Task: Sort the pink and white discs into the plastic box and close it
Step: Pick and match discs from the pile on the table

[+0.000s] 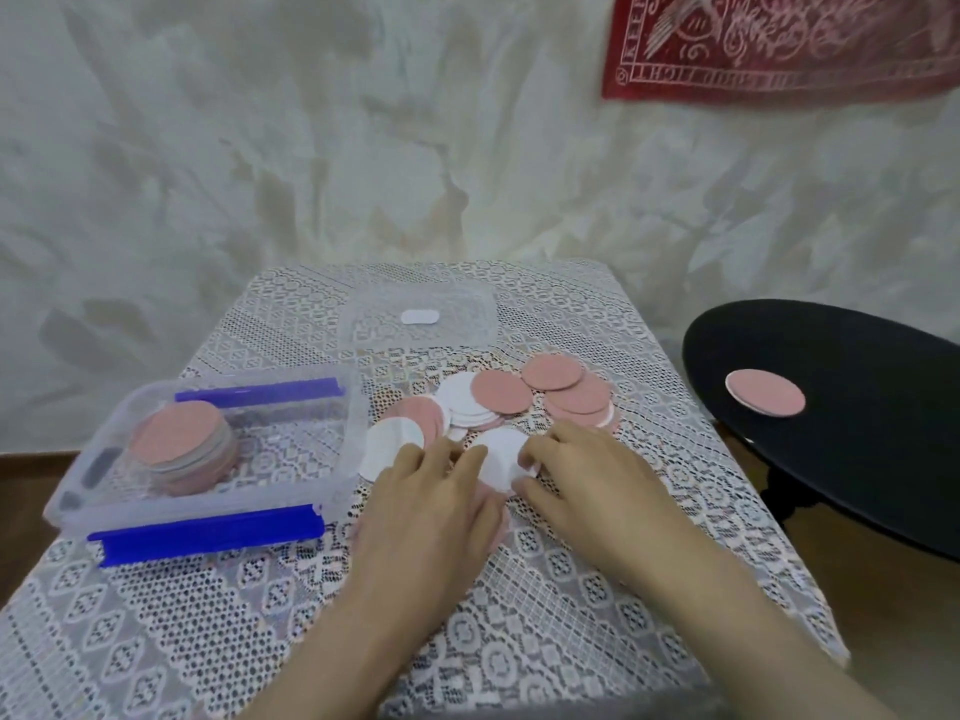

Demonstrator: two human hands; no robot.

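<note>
Noted left hand (431, 493) and right hand (589, 478) palms down, fingers loosely extended, gripping nothing, fingertips resting on white disc (503, 452) at near edge of loose disc pile (501, 400). Logged open plastic box (345, 407) just left of pile, holding pink stack (176, 446). Clear lid (470, 309) behind; stray pink disc (766, 393) on black stool (857, 433).

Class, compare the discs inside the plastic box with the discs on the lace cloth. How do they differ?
The box discs sit in one neat stack; the cloth discs lie spread out and overlapping. The box discs show only a pink top face; the cloth discs show pink and white faces. Both sets are flat, round and alike in size.
</note>
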